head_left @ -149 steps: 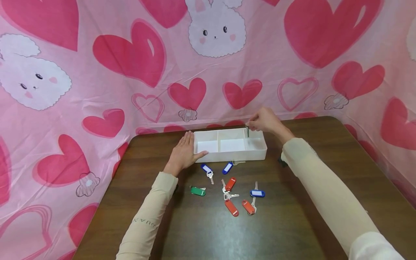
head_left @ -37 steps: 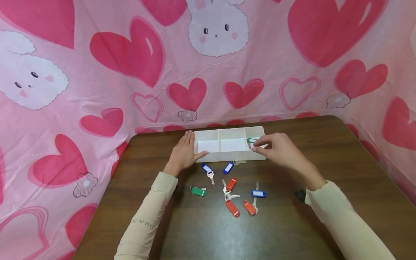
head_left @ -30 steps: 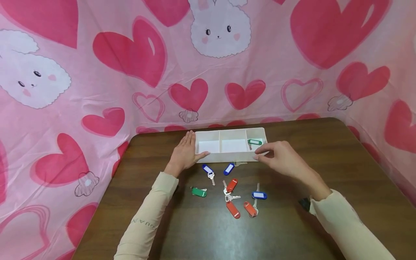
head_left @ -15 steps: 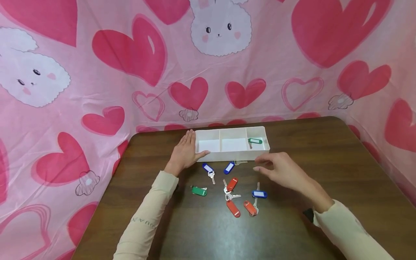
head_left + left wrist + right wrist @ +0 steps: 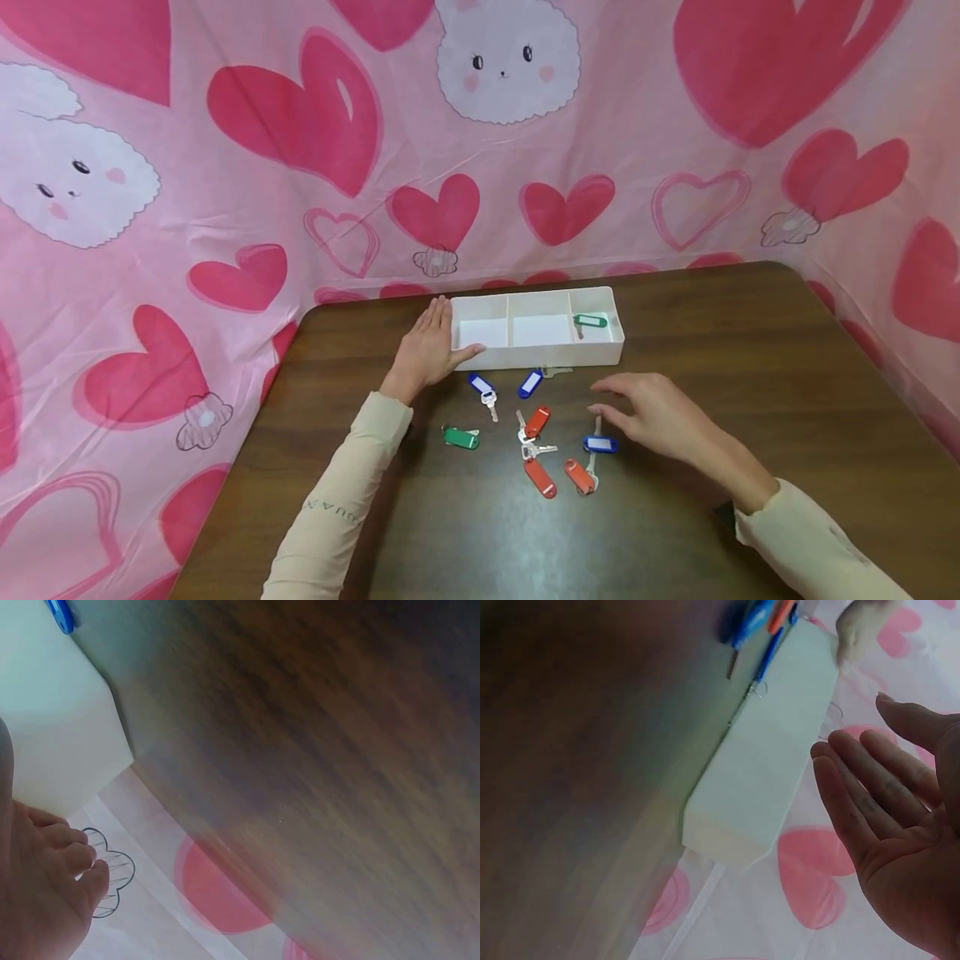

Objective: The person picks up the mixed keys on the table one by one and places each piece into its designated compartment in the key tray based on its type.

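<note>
My left hand (image 5: 426, 350) rests against the left end of a white tray (image 5: 540, 358) with three compartments, its fingers straight and its thumb along the front wall. A green-tagged key (image 5: 590, 321) lies in the tray's right compartment. My right hand (image 5: 660, 417) hovers over the table with relaxed fingers and holds nothing. Nearest to its fingertips is a blue-tagged key (image 5: 600, 444). In the right wrist view the right hand (image 5: 892, 810) shows its palm, with fingers apart from the thumb. The left wrist view shows the left hand (image 5: 52, 877) at the tray's end.
In front of the tray lie two more blue-tagged keys, one left (image 5: 482, 384) and one middle (image 5: 531, 383). Red-tagged keys lie nearer, at the middle (image 5: 537, 422), front (image 5: 540, 478) and right (image 5: 580, 476). A green-tagged key (image 5: 461, 437) lies left. A heart-print cloth (image 5: 480, 150) hangs behind the table.
The right hand let go of the green-tagged key in the right compartment, then drew back toward the front, over the table. The left hand stayed on the tray.
</note>
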{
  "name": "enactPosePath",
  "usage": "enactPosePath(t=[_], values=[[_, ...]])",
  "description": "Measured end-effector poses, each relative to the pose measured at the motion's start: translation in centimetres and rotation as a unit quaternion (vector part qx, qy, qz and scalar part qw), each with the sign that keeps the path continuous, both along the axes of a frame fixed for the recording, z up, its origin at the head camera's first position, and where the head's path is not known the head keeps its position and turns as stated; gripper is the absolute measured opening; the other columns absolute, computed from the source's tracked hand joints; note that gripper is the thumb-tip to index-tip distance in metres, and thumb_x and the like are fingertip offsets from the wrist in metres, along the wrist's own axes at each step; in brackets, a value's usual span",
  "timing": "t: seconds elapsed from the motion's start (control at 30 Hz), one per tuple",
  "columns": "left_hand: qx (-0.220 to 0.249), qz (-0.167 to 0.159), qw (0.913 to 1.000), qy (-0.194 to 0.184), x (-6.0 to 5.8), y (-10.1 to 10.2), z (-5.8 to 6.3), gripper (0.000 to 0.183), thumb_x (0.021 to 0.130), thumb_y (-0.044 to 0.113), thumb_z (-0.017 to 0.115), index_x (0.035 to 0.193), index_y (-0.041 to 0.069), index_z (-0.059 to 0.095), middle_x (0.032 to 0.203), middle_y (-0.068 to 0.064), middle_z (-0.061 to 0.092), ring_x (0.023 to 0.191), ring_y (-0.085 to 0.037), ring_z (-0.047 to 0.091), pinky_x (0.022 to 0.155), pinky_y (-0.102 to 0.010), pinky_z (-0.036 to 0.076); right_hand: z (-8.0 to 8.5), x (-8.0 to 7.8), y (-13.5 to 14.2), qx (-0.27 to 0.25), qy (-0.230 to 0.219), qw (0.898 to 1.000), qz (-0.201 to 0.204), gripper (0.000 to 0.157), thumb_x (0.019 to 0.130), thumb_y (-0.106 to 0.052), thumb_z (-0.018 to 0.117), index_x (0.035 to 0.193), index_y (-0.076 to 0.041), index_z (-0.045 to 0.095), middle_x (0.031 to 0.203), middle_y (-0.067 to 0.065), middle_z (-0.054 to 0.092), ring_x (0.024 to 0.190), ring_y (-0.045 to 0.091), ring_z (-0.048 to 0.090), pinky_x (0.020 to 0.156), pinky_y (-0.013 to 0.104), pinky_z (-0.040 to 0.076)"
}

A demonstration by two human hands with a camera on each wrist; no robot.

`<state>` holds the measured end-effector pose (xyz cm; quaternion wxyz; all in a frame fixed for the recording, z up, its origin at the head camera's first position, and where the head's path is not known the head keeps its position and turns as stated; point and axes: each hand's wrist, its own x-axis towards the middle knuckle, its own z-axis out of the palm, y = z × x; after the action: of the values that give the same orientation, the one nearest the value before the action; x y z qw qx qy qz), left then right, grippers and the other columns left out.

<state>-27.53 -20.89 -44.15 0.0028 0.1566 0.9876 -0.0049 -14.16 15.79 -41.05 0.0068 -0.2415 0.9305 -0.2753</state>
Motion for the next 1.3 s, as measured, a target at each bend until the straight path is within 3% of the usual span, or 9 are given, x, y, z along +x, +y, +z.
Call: enactPosePath(t=[0.33,0.53,0.83,1.13,1.3], values=[[0.002,0.005,1.0000,-0.007,0.1,0.2,0.1,0.113,0.094,0.082,0.041,0.167,0.000,0.014,0.176,-0.018,0.017,0.166,-0.034,0.015,0.134,-0.044,0.020,-1.2,1.0,0.0,0.025,-0.026,0.999,0.025,0.034,0.092,-0.026,0.082,0.122,-0.010,0.077,0.115,0.005,0.081,0.103,0.023,0.077,0.092,0.048,0.064],[0.008,0.003,0.9999,-0.006,0.1,0.2,0.0,0.113,0.094,0.082,0.041,0.167,0.000,0.015,0.176,-0.018,0.018,0.166,-0.034,0.016,0.134,-0.045,0.021,-2.1,1.5,-0.2,0.040,-0.006,0.998,0.051,0.037,0.090,-0.026,0.084,0.122,-0.010,0.077,0.110,0.002,0.081,0.096,0.018,0.075,0.090,0.045,0.065],[0.009,0.007,0.9999,-0.004,0.2,0.2,0.2,0.113,0.095,0.082,0.042,0.167,-0.001,0.015,0.176,-0.019,0.018,0.166,-0.034,0.016,0.134,-0.045,0.021,-2.6,2.2,-0.2,0.071,-0.017,0.995,0.070,0.047,0.093,-0.027,0.081,0.133,-0.006,0.072,0.129,0.012,0.076,0.113,0.029,0.076,0.096,0.049,0.063],[0.011,0.006,0.9999,-0.010,0.2,0.0,-0.3,0.115,0.094,0.083,0.041,0.167,-0.001,0.014,0.176,-0.018,0.017,0.166,-0.034,0.015,0.134,-0.045,0.021,-3.1,2.2,0.2,0.103,-0.039,0.990,0.092,0.051,0.092,-0.029,0.082,0.135,-0.004,0.070,0.130,0.014,0.076,0.113,0.030,0.076,0.096,0.050,0.062],[0.014,0.004,0.9999,-0.002,0.2,0.1,-0.1,0.114,0.094,0.082,0.042,0.167,-0.001,0.014,0.176,-0.018,0.016,0.166,-0.034,0.015,0.134,-0.045,0.021,-3.4,2.1,0.4,0.108,-0.017,0.986,0.122,0.047,0.091,-0.027,0.083,0.131,-0.006,0.072,0.129,0.014,0.076,0.113,0.029,0.076,0.093,0.047,0.064]])
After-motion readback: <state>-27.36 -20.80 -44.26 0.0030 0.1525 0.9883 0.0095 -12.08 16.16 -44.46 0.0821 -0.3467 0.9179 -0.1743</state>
